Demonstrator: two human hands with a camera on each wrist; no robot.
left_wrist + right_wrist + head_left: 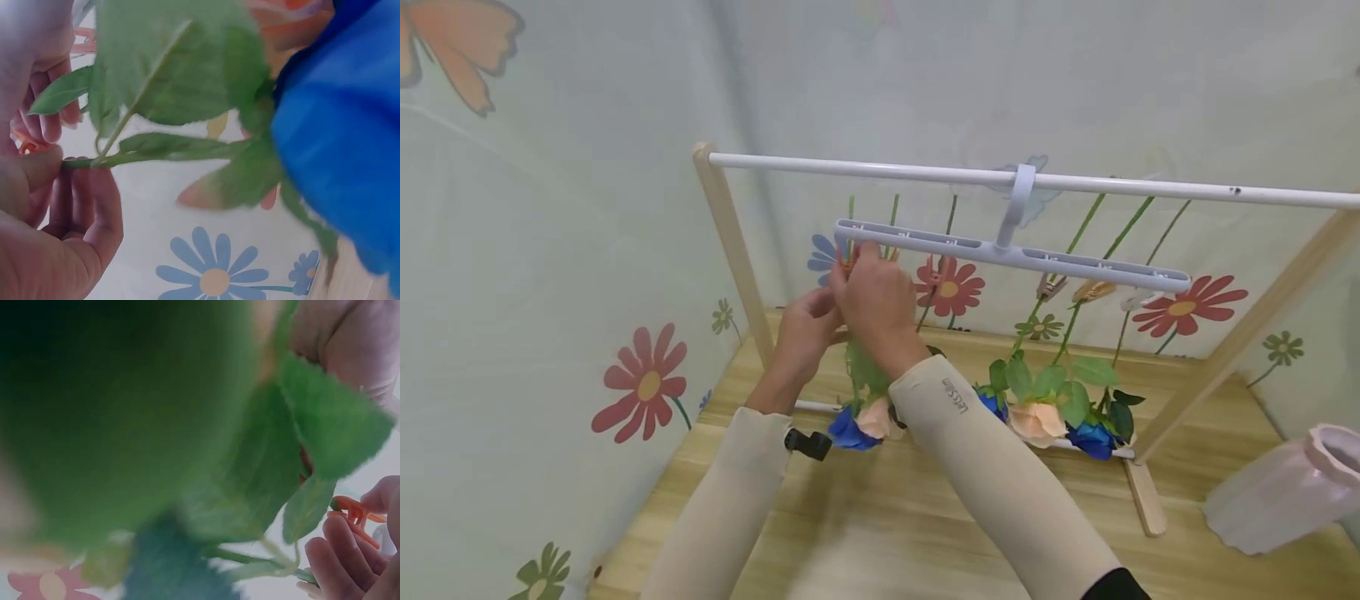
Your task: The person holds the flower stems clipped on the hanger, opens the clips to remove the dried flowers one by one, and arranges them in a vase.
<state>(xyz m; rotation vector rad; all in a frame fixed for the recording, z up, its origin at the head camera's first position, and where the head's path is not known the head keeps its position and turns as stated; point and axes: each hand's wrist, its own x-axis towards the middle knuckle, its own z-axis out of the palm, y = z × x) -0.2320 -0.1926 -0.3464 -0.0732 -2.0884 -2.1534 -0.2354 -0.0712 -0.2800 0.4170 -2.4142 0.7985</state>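
Below the left end of a pale clip hanger (pixel 966 248), both hands work close together. My left hand (pixel 797 346) pinches the green stem (pixel 78 164) of an upside-down blue rose (pixel 350 125) between thumb and fingers. Close above it, my right hand (pixel 880 300) holds an orange clip (pixel 356 515) between thumb and fingers at the stem's upper part. Green leaves (pixel 337 425) cover much of the right wrist view. Beside the blue flower head hangs a peach rose (pixel 876 418), partly behind the right forearm.
The hanger hooks over the white bar (pixel 850 169) of a wooden-legged rack (pixel 733 242). On its right half, clips (pixel 1093 292) hold blue and peach roses (pixel 1037 423) head down. A pinkish vase (pixel 1273 492) stands on the wooden table (pixel 820 533) at right.
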